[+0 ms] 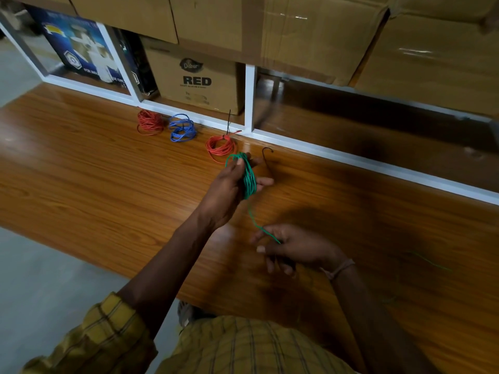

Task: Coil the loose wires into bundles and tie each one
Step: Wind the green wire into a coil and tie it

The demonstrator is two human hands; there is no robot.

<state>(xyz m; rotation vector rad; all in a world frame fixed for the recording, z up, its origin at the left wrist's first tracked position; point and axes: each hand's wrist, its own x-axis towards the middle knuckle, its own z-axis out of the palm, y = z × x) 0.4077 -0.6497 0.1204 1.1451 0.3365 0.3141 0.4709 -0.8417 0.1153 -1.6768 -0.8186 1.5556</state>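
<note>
Storeroom: stacked cardboard cartons [198, 85].

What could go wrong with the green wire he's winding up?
The green coil sits only in the left hand's grip with no tie on it yet, so the loops might spring loose if that grip slackens. The loose end runs through the right hand and trails away over the table, where it could perhaps snag or tangle. The black tie lies just beyond, so reaching for it may loosen the coil.

My left palm [229, 184] hides the near side of the green coil [249, 179]. The wire's tail [266, 232] vanishes inside my right grip [291, 247], and a thin green strand [429, 261] at the right blurs away. Small print on the box [197, 82] under "RED" is unreadable. The table [81, 163] is cut off at the right edge.
</note>
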